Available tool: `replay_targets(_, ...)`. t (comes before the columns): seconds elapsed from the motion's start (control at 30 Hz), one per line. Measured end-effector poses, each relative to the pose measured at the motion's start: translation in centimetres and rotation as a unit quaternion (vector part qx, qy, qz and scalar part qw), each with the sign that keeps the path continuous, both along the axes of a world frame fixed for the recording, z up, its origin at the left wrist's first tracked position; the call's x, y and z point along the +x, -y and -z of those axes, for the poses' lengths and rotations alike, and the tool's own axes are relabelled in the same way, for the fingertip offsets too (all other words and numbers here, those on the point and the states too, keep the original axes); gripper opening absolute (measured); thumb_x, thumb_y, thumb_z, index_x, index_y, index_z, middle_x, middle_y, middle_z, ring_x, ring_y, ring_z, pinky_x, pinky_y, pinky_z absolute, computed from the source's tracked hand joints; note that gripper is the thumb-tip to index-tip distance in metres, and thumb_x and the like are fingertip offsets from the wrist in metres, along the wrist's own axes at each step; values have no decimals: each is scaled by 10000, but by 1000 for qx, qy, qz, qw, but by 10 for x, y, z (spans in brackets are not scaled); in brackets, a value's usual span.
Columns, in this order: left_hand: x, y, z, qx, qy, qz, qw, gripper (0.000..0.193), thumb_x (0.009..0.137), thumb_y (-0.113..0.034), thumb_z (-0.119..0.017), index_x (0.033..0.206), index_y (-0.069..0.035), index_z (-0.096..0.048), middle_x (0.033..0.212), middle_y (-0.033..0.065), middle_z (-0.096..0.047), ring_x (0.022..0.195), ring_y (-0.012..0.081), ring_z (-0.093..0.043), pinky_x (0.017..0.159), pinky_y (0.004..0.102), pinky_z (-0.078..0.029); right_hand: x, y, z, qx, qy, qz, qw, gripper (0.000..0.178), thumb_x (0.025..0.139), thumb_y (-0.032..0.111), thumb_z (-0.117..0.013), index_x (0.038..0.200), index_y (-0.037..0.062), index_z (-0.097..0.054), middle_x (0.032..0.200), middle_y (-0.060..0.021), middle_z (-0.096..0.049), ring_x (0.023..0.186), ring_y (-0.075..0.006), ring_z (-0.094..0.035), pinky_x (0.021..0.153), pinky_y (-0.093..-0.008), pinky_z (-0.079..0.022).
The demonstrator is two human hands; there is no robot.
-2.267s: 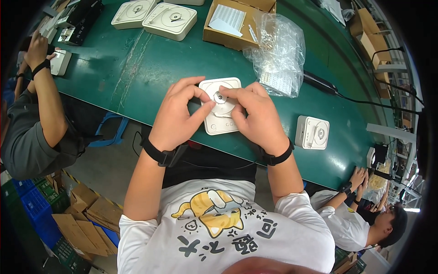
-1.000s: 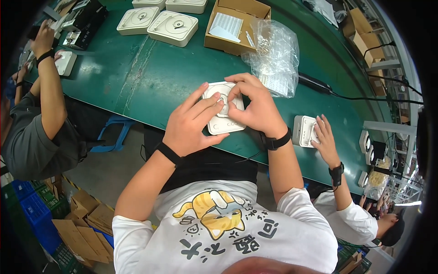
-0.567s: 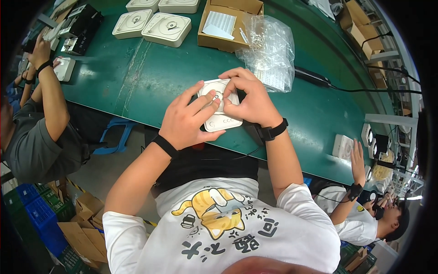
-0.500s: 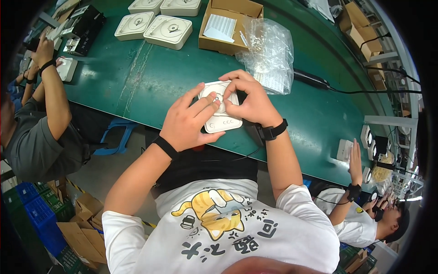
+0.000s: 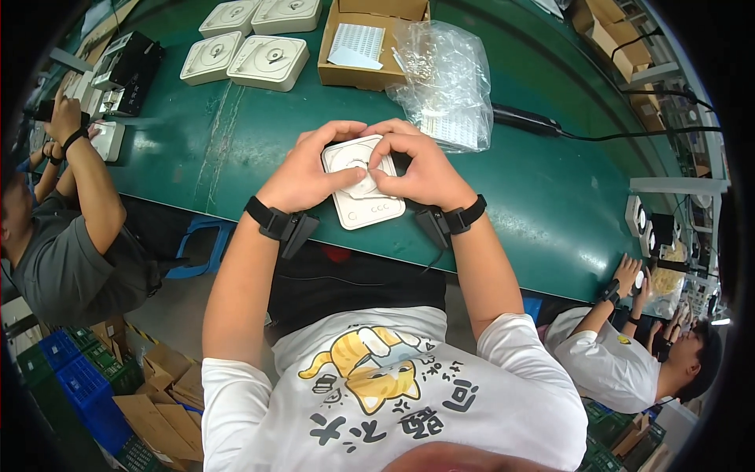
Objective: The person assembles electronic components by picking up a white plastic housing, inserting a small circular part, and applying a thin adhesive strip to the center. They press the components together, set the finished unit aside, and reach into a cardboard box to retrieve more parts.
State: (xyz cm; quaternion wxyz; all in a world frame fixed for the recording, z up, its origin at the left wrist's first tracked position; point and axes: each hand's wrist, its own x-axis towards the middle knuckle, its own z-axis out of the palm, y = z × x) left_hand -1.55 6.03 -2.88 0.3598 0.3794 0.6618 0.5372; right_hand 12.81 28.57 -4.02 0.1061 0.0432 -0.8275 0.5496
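A white, rounded rectangular device (image 5: 368,210) with a round dial-like recess lies near the table's front edge, between my hands. My left hand (image 5: 304,173) grips its left side, fingers curled round the far edge and thumb pressed near the middle of the round part. On the other side, my right hand (image 5: 425,167) is closed, with thumb and index finger pinched together at the centre. Whatever small part sits in that pinch is hidden. Both wrists carry black bands with dark modules.
Several similar white devices (image 5: 269,63) stand at the far left of the green table (image 5: 275,110). An open cardboard box (image 5: 362,76) and a clear plastic bag (image 5: 454,86) lie beyond my hands, beside a black cylindrical tool (image 5: 525,119) with a cable. People work at left and right.
My left hand has shifted from fingertips on the round part to holding the left side, thumb on top. The right hand keeps its pinch at the centre. The co-worker's raised hand at right has lowered.
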Motion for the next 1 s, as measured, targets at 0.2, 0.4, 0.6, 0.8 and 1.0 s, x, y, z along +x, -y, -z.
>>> replay_targets(0.2,11,-1,6,-40,-105,-53,992,682,1001,-194,-902,1635,-110,-664,1575,158,-741,1468,369,-676,1284,476,-522,-1,-3,0,-7,6,-8,1000,182,890,91,-913,1049,77,-826,1445,-103,-741,1350,-263,-703,1167,-413,-557)
replay_targets(0.4,24,10,4,-16,-80,-74,994,631,1055,-89,-863,1638,-26,-630,1549,167,-727,1450,285,-691,1243,444,-553,2,5,1,-9,2,10,1000,295,891,109,-932,1142,72,-781,1366,-101,-745,1199,-217,-719,1055,-367,-584)
replay_targets(0.6,57,36,-29,-3,-325,-177,929,275,980,-115,-873,1245,-69,-818,1454,135,-788,1304,382,-739,1100,472,-598,8,23,-21,48,42,64,996,436,923,161,-961,1272,55,-721,1131,-53,-726,990,-165,-697,903,-323,-581)
replay_targets(0.8,66,31,-25,-46,-448,-186,873,130,930,-80,-870,1051,-71,-823,1385,105,-825,1263,393,-776,1054,484,-632,5,24,-11,11,59,54,997,489,991,179,-948,1372,29,-682,964,-5,-685,866,-110,-648,804,-293,-557)
replay_targets(1.0,73,26,-14,-15,-513,-217,830,94,885,-46,-870,939,-72,-798,1231,89,-876,1230,416,-828,1029,493,-681,5,23,-9,-5,56,51,997,475,1017,136,-913,1411,21,-674,962,-6,-689,865,-101,-645,808,-290,-556)
